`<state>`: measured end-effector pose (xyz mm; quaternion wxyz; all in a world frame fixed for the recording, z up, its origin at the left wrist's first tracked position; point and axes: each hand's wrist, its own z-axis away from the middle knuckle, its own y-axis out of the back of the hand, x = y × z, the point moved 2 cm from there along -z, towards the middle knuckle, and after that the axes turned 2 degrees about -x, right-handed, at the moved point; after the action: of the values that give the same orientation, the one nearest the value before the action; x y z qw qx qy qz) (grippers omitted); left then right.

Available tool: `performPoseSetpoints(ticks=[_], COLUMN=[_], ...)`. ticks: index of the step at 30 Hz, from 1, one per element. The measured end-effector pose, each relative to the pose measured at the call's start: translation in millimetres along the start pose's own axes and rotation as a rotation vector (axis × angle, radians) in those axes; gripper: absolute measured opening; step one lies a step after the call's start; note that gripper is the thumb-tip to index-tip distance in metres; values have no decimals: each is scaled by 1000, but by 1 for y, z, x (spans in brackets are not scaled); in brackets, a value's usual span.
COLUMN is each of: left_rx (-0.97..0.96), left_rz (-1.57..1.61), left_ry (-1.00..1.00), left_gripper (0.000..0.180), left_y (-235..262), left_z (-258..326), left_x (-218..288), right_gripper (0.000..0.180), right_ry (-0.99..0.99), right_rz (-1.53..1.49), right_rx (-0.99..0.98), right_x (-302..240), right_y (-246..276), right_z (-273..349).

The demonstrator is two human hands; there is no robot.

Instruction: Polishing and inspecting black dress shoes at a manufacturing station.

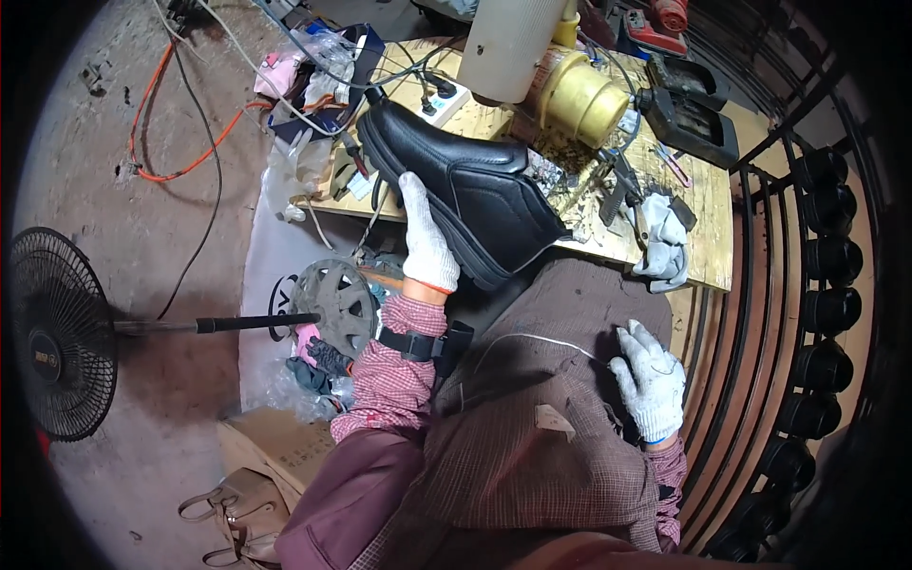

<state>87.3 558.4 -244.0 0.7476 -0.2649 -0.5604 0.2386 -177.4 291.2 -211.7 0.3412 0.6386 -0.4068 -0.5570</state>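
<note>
At the pale wooden worktop [710, 223], white-gloved left hand [427, 245] clasped black leather ankle shoe [499, 204] from the sole side, likely sparing the leather; white-gloved right hand [652, 382] half-open, seemingly empty.

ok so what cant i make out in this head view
All in the head view:
Left hand: most of its fingers are hidden behind the black shoe.
Black shoe: its far side is turned away, hidden by the shoe itself.
Right hand: its palm is hidden by the back of the hand.
Pale cylinder: its top is cut off by the upper edge.
Lowest round black things: details lost in the dark fisheye rim.
</note>
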Motion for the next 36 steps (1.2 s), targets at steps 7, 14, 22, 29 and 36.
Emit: performPoseSetpoints(ticks=[7,14,22,29,36], left_rx=[144,205,227,227,5], left_rz=[-160,-277,-326,-322,-347], left_ry=[-205,-373,-286,-209,-179], left_gripper=[88,124,124,121,72], left_y=[-43,-97,-96,-56,4], left_z=[-36,-41,-25,19,37], left_x=[39,64,65,26,20], right_gripper=[44,46,55,61,10], right_ry=[27,73,214,600,584], right_rz=[19,67,114,83,162], right_rx=[6,-17,40,193,-542], right_x=[13,25,1,-82,-63], right_y=[2,12,22,20,-21], right_z=[-10,-33,-77,-165,-85])
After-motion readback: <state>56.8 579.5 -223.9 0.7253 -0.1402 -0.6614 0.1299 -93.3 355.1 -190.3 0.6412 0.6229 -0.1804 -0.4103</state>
